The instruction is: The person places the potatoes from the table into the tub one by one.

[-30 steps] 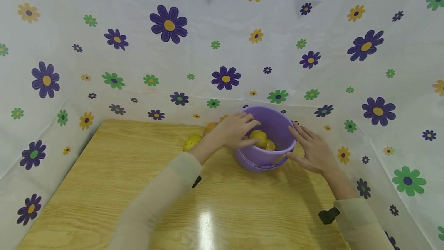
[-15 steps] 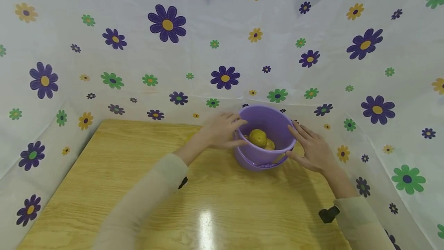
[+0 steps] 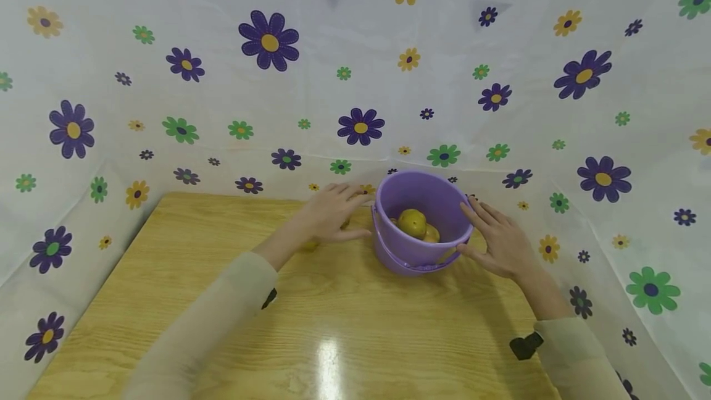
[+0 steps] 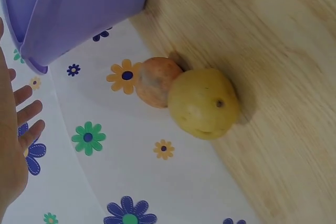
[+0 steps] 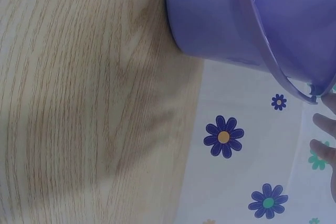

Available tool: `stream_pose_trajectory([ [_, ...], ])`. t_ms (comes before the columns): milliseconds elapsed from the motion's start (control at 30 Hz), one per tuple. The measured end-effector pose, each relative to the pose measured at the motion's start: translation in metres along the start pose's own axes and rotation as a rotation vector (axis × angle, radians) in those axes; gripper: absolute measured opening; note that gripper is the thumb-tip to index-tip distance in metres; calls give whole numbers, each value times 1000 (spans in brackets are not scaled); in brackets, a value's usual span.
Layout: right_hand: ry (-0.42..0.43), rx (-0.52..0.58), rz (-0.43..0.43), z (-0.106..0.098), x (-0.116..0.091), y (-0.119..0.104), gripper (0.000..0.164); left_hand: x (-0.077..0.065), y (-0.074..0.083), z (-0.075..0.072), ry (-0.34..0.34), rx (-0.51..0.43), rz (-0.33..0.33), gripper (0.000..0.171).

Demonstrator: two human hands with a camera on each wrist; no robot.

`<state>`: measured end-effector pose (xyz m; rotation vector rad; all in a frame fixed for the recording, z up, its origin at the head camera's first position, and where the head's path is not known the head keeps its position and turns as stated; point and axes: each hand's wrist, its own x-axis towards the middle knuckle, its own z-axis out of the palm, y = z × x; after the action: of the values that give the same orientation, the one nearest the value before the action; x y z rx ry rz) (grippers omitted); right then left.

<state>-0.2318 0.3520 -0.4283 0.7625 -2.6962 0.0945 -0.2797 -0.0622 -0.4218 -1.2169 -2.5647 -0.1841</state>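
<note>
A purple bucket [image 3: 422, 258] stands tilted a little toward me on the table, with several yellow fruits [image 3: 412, 223] inside. My right hand [image 3: 497, 239] is at the bucket's right side, its straight fingers and thumb right at the rim. Left of the bucket hovers my left hand [image 3: 328, 213], fingers spread and holding nothing. Below it in the left wrist view are a round yellow fruit [image 4: 203, 103] and a smaller reddish-orange round one [image 4: 156, 82], side by side at the table's far edge. In the head view this hand mostly hides them.
The wooden table [image 3: 222, 301] meets a white flower-printed cloth [image 3: 311, 91] that rises behind it and at both sides. The bucket's purple handle [image 5: 268, 51] hangs down along its front.
My left hand has drawn back leftward from over the bucket's opening, past its rim, to above the two fruits on the table. My right hand has stayed at the rim.
</note>
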Motion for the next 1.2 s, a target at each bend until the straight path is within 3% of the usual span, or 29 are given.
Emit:
stream_pose_trajectory([
  [333, 7, -8, -7, 1, -1, 1, 88, -28, -13, 12, -22, -62, -72, 79],
  [700, 11, -12, -5, 3, -2, 3, 89, -55, -23, 31, -35, -44, -153, 82],
  [1200, 20, -17, -8, 4, -2, 4, 89, -70, -38, 56, -88, -27, -219, 90],
])
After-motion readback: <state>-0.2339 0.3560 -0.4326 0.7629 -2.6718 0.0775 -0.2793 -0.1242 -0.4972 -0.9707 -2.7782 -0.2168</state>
